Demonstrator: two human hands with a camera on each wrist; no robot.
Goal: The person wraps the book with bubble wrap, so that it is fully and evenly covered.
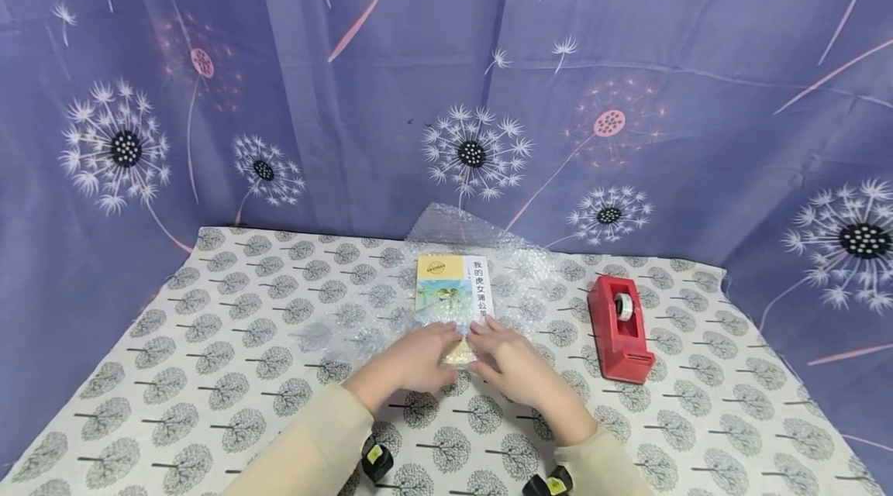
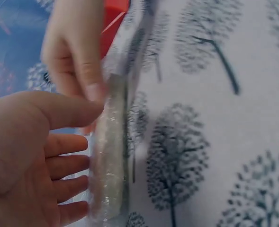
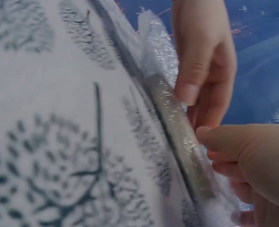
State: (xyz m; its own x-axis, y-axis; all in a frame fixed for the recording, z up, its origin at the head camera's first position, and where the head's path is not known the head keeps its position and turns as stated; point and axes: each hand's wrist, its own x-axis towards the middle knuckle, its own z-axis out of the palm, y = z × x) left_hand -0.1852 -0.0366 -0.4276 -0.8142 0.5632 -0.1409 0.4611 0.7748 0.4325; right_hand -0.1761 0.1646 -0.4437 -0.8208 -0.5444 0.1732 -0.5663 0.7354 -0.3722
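Note:
A book with a yellow, white and blue cover lies on a sheet of bubble wrap, whose near part is folded over the book's lower end. My left hand rests its fingers on the wrapped lower left part, and my right hand touches the lower right part. Seen from the left wrist, the wrapped book edge runs beside the slightly bent fingers of my left hand. In the right wrist view, my right hand has its thumb against the wrapped edge.
A red tape dispenser with a roll of tape stands right of the bubble wrap. The table has a cloth with a tree pattern. A purple curtain with dandelions hangs behind the table.

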